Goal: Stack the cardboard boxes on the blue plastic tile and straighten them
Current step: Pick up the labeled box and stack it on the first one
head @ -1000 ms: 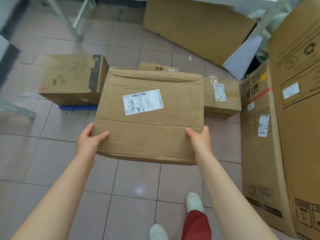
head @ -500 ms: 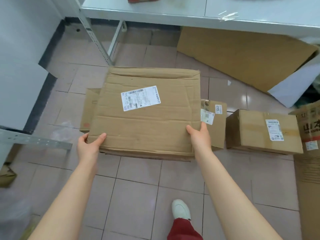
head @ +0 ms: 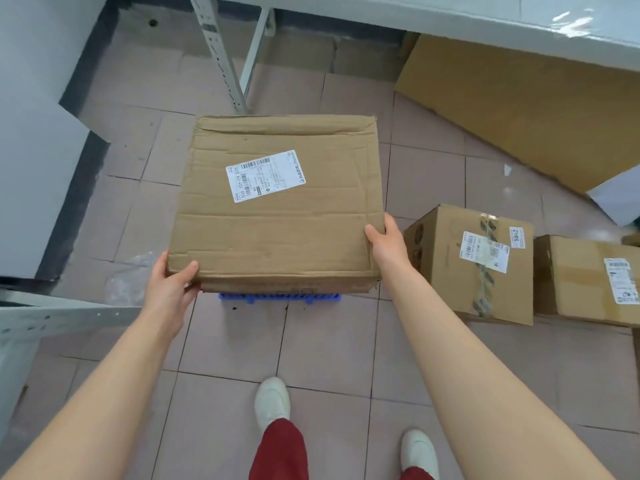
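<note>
A large, creased cardboard box (head: pixel 277 237) with a white shipping label fills the middle of the head view. My left hand (head: pixel 173 285) grips its near left corner and my right hand (head: pixel 384 244) grips its near right edge. Just under the box's near edge a strip of the blue plastic tile (head: pixel 278 297) shows on the floor. I cannot tell whether the box rests on something beneath it or hangs above it; anything below is hidden. Two smaller cardboard boxes, one taped (head: pixel 474 265) and one lower (head: pixel 588 278), stand on the floor to the right.
A grey metal table's legs (head: pixel 225 53) rise beyond the box, and a shelf rail (head: pixel 62 320) juts in at the left. A flat cardboard sheet (head: pixel 536 109) leans at the back right. My white shoes (head: pixel 272 400) stand on pink floor tiles.
I have stepped left and forward with the box; it now sits lower, over the blue tile, hiding the box that was seen on the tile before. The smaller boxes have shifted to the right of the view.
</note>
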